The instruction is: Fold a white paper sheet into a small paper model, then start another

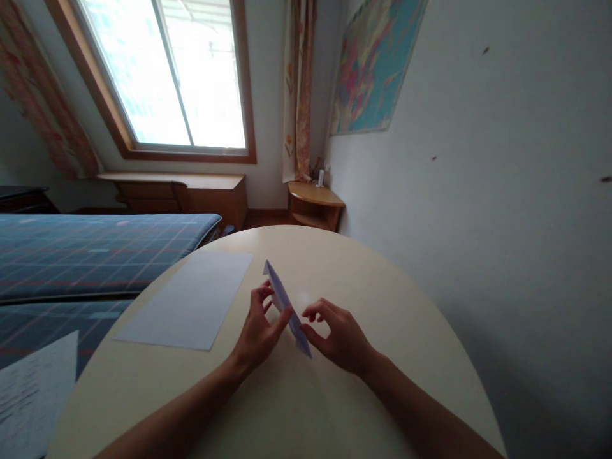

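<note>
A narrow folded strip of pale blue paper (285,305) stands on its edge above the round cream table (306,395), running from far left to near right. My left hand (258,331) pinches its middle from the left, thumb and fingers closed on the fold. My right hand (337,335) pinches the near end from the right with curled fingers. Both forearms reach in from the bottom of the view.
A flat pale blue sheet (189,299) lies on the table left of my hands. A printed paper (29,395) shows at the bottom left. A bed with a plaid cover (95,248) stands to the left, a small corner shelf (313,204) behind, a wall (502,191) to the right.
</note>
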Tool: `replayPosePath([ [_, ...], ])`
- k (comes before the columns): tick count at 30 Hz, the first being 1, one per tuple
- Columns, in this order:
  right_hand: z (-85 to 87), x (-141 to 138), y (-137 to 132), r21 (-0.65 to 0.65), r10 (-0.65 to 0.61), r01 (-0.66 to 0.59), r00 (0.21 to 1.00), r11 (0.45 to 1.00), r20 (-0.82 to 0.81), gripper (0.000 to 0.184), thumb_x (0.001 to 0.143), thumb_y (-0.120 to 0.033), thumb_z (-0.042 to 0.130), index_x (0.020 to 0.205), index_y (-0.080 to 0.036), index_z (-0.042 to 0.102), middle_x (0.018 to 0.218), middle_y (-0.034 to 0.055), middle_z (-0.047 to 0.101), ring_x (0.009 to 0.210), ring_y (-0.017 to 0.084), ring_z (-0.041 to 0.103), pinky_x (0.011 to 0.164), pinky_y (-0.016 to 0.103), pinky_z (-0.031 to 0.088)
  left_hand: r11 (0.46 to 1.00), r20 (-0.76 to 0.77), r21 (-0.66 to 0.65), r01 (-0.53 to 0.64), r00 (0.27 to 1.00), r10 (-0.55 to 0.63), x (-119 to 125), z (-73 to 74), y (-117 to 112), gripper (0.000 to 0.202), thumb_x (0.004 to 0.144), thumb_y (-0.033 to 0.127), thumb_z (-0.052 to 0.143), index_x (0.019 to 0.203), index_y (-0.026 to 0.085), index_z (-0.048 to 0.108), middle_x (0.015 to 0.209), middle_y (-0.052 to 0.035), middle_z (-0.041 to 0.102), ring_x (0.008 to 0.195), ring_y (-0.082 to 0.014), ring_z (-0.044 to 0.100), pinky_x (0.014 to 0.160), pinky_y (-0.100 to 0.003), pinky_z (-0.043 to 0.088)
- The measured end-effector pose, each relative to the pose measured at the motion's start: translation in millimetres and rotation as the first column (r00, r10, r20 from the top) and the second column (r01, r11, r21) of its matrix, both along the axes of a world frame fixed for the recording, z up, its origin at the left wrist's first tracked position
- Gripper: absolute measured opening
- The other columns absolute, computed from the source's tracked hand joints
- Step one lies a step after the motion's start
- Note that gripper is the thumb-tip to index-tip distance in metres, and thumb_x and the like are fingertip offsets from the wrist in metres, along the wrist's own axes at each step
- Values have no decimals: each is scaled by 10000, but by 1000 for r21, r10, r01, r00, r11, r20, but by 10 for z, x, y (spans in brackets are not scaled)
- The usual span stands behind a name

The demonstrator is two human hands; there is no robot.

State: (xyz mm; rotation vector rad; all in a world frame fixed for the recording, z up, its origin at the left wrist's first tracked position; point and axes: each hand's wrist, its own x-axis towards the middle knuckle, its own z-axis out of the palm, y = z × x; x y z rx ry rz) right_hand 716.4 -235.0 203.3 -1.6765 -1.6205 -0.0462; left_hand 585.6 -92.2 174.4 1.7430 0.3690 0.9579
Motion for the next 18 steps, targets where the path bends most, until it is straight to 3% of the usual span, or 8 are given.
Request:
replayPosePath([
  [4, -20, -10, -1, -6, -80, 80, 994, 997, -79, 271, 857, -288, 639, 1095, -234, 523, 851, -4, 631, 656, 133, 575, 613, 255, 473, 990, -14, 133, 44, 999, -43, -26, 27, -81, 361, 875, 288, 632, 1140, 241, 391, 1473, -138, 349, 1419, -270, 294, 1107, -531, 353],
  [9, 18, -59, -4, 4, -99, 99, 994, 995, -56, 386, 821, -197, 605, 1189, -233, 497, 829, -12, 635, 671, 131, 593, 614, 241, 469, 969, -31, 242, 56, 998, -50, -59, 53, -138, 380, 861, 238, 635, 1139, 238, 376, 1487, -163, 329, 1420, -286, 290, 1117, -559, 314],
  [18, 55, -133, 1, 26, -164, 164, 986, 986, -9, 307, 860, -188, 564, 1163, -227, 534, 694, -35, 648, 549, 119, 609, 562, 217, 454, 948, 25, 290, 134, 989, -147, -72, 37, -242, 443, 865, 162, 582, 1199, 237, 300, 1514, -187, 278, 1403, -287, 318, 1105, -554, 328],
])
